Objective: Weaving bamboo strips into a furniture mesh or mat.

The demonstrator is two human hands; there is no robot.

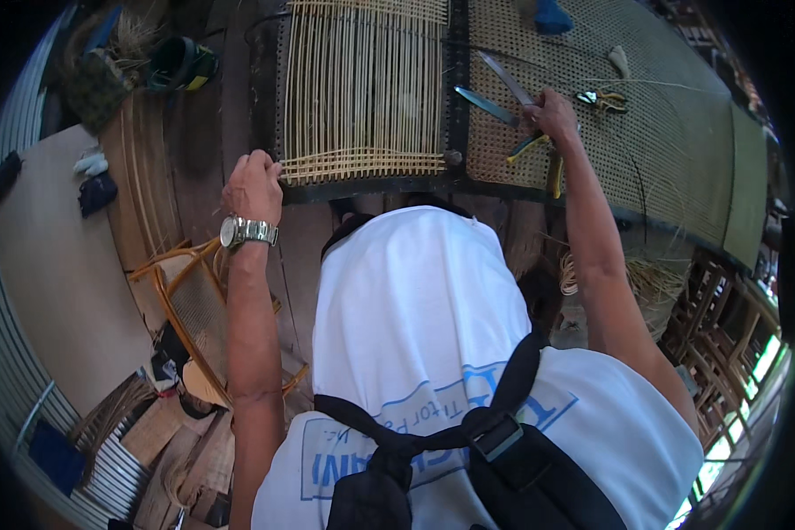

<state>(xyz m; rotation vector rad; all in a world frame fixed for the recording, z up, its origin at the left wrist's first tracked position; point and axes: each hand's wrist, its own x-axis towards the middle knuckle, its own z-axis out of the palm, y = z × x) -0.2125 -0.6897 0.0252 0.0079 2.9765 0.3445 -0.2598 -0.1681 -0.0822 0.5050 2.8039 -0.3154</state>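
A partly woven rattan panel (367, 97) is stretched on a dark frame, with long lengthwise strands and a band of tight cross weaving (362, 165) along its near edge. At that band's left end is my left hand (254, 187), fingers closed at the frame's edge; whatever they pinch is hidden. My right hand (554, 117) grips a pair of scissors (496, 106) over the finished cane mesh (503, 150), the two blades spread and pointing left. Their handles are mostly covered by the hand. Just below it lie yellow tool handles (556, 175), whose upper end I cannot see.
Pliers (602, 101) rest on the mesh to the right, near a pale object (619, 61) and a blue item (552, 18). A dark bucket (182, 64) stands far left. Below are a rattan chair (190, 300) and, at right, coiled strands (645, 281).
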